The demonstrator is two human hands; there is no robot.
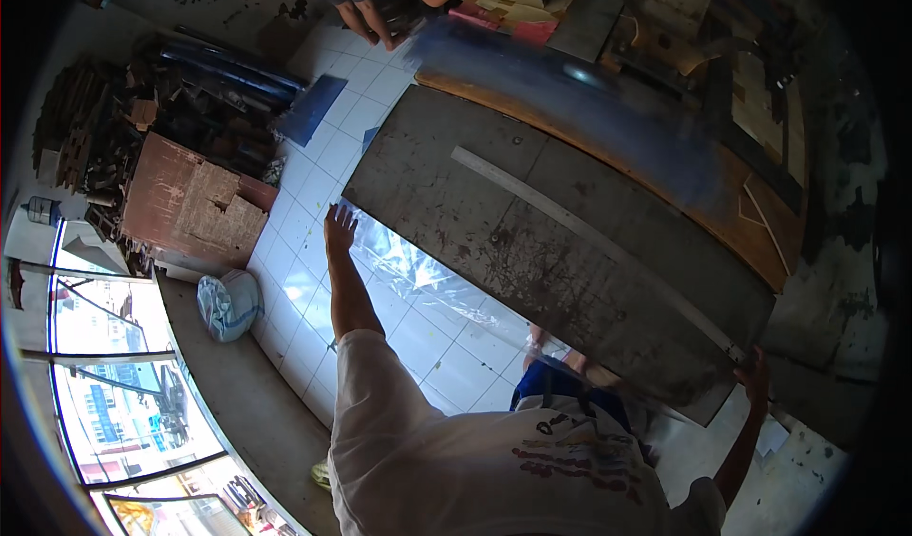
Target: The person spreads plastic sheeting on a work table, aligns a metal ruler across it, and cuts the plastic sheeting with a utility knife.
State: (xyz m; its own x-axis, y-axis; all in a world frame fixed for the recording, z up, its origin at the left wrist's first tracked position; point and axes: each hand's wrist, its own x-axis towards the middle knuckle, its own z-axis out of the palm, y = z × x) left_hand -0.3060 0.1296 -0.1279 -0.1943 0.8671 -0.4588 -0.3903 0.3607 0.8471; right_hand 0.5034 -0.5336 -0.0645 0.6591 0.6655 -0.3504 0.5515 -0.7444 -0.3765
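Reaching apart, the 2 hands attend the near side of 1 dark table (427, 147). The left hand (341, 227), fingers partly spread, is at the table's left corner, beside 1 clear film (413, 265); whether it pinches the film cannot be told. The right hand (753, 376) is at the right end, near the tip of 1 pale straight strip (597, 241); its grip cannot be told. The film extends along the table's near side, above the floor tiles (296, 180); the strip lies lengthwise on top. Step in hand, by judgement: positioning the film at the table. The next move likely calls for even tension along its edge. Further out: 1 blurred bluish mass (589, 109), far side; 1 blue sheet (313, 111), far left; 1 pale sack (228, 305), left.
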